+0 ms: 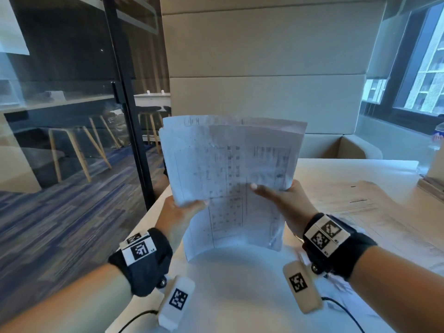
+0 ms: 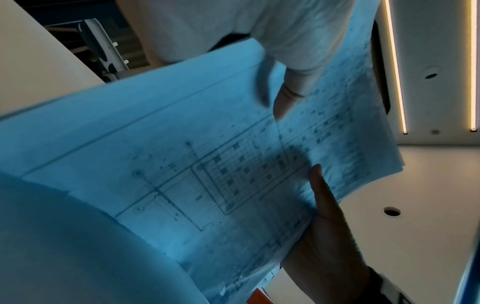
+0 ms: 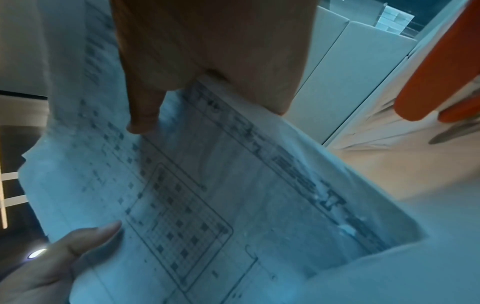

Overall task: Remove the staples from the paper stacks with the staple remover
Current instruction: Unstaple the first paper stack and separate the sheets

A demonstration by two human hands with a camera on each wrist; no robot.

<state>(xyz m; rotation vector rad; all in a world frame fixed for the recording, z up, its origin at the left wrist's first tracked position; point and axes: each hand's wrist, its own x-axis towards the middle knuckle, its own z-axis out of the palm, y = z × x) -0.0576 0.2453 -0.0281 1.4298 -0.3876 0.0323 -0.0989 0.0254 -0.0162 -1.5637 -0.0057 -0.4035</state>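
Seen from the head view, got a white stack of printed paper sheets with grid drawings (image 1: 230,179) held upright above the white tabletop (image 1: 240,284), lower edge curling down toward it. Left hand (image 1: 179,216) gripping the stack's left edge, thumb across the front. Right hand (image 1: 283,200) gripping the right side, thumb lying flat over the print. Black wrist straps with checkered tags (image 1: 141,258) on both arms. More loose printed papers (image 1: 365,207) spread on the tabletop off to the right.

Over on the left wrist view, same stack (image 2: 207,174) looking blue from below, left thumb (image 2: 324,197) pressed on its face, the rest of the fingers hidden behind. Right thumb (image 2: 284,102) touching the sheet further up.

Then the right wrist view: right hand (image 3: 207,61) clamped on the top edge, thumb (image 3: 145,111) on the print. Left thumb (image 3: 85,238) at the lower left. Orange plastic handles (image 3: 436,67) at the right edge, blurry, can't tell what tool.
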